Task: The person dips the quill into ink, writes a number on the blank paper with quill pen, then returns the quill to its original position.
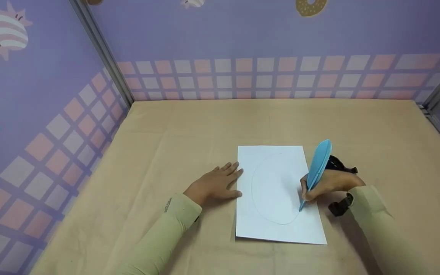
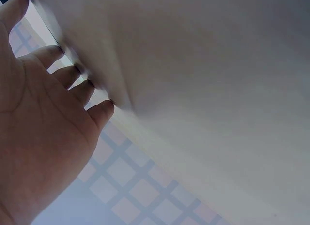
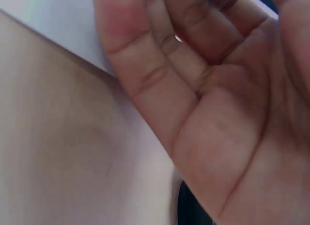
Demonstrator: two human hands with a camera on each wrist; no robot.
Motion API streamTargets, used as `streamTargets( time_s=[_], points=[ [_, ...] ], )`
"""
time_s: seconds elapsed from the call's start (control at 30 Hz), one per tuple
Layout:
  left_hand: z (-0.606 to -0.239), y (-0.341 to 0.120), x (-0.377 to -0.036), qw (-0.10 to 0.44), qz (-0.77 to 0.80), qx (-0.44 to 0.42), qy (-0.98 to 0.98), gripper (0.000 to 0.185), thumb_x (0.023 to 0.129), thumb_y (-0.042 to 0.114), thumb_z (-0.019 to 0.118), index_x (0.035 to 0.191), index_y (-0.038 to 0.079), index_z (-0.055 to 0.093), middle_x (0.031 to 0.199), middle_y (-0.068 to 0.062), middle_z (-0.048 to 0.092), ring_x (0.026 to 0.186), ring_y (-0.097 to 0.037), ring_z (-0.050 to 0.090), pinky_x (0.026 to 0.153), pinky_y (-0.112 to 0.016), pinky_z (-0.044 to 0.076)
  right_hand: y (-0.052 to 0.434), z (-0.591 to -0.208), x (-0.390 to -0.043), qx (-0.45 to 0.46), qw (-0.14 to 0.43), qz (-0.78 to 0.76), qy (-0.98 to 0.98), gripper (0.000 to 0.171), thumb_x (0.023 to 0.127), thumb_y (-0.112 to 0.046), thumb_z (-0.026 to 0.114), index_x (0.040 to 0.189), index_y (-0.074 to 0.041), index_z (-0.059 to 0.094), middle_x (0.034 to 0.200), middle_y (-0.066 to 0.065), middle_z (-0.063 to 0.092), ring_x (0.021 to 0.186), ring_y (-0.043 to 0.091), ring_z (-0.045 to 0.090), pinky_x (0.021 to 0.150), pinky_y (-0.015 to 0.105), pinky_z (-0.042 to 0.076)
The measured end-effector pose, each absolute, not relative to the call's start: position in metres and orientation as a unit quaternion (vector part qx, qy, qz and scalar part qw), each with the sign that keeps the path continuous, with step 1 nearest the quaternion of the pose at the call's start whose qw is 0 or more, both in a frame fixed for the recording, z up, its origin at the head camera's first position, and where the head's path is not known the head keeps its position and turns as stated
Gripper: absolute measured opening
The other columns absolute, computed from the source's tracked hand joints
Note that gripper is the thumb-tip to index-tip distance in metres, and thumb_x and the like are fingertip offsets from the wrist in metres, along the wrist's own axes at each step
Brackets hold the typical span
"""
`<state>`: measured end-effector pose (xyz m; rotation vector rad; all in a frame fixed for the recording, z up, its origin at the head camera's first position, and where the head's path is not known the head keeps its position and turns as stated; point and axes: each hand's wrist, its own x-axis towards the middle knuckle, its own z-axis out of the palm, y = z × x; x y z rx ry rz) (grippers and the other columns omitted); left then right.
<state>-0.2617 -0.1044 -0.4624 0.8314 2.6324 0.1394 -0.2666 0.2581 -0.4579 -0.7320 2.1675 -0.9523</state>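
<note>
A white sheet of paper (image 1: 271, 183) lies on the tan cloth, bearing a thin, faint curved line (image 1: 252, 187) like an open oval. My right hand (image 1: 329, 183) pinches a blue feather-shaped pen (image 1: 318, 162) low on its shaft, the tip touching the paper at the lower right end of the line. In the right wrist view the curled right hand (image 3: 218, 113) hides the pen, apart from a bit of dark teal at the top. My left hand (image 1: 216, 185) rests with spread fingers, fingertips at the paper's left edge, also seen in the left wrist view.
The tan cloth (image 1: 189, 130) covers the table around the paper. Purple walls with pink and white checks (image 1: 224, 78) stand at the back and left, joined by a metal post (image 1: 105, 53). Black straps (image 1: 340, 206) sit at the right wrist.
</note>
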Motion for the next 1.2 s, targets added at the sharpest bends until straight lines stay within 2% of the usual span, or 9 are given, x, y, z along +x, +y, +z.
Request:
streamTargets(
  time_s=[0.37,0.6,0.9,1.03,1.2],
  points=[
    [-0.463,-0.104,-0.262,0.189,0.046,0.296,0.935,0.080,0.093,0.062,0.042,0.156,0.023,0.012,0.163,0.003,0.001,0.151,-0.018,0.002,0.123,-0.043,0.010,0.263,-0.455,-0.270,-0.280,0.310,-0.346,0.840,0.007,0.076,-0.011,0.071,0.080,-0.013,0.066,0.067,-0.009,0.050,0.064,0.004,0.043,0.062,0.023,0.038],
    [-0.461,-0.104,-0.262,0.195,0.046,0.301,0.932,0.079,0.094,0.061,0.042,0.156,0.022,0.012,0.163,0.001,0.002,0.151,-0.019,0.002,0.123,-0.044,0.010,0.265,-0.456,-0.272,-0.285,0.305,-0.364,0.833,0.006,0.076,-0.008,0.070,0.080,-0.009,0.067,0.069,-0.008,0.057,0.065,0.003,0.046,0.063,0.021,0.042],
    [-0.460,-0.104,-0.262,0.199,0.035,0.301,0.932,0.078,0.095,0.061,0.040,0.156,0.023,0.010,0.163,0.002,0.000,0.151,-0.018,0.000,0.123,-0.042,0.009,0.267,-0.455,-0.275,-0.277,0.297,-0.376,0.833,0.006,0.076,-0.009,0.071,0.081,-0.009,0.067,0.073,-0.006,0.060,0.068,0.006,0.049,0.066,0.024,0.043],
    [-0.459,-0.103,-0.261,0.198,0.038,0.301,0.932,0.078,0.095,0.060,0.041,0.156,0.023,0.010,0.163,0.001,0.001,0.151,-0.019,0.001,0.123,-0.042,0.009,0.268,-0.456,-0.277,-0.273,0.282,-0.378,0.839,0.013,0.078,-0.009,0.070,0.073,-0.008,0.058,0.065,-0.008,0.049,0.062,0.005,0.042,0.061,0.023,0.037],
    [-0.458,-0.104,-0.260,0.196,0.044,0.300,0.932,0.078,0.095,0.060,0.041,0.156,0.022,0.012,0.164,0.000,0.002,0.151,-0.020,0.002,0.123,-0.042,0.010,0.269,-0.456,-0.279,-0.282,0.267,-0.383,0.838,0.014,0.080,-0.008,0.069,0.073,-0.007,0.057,0.066,-0.008,0.045,0.062,0.004,0.040,0.060,0.022,0.035]
  ],
)
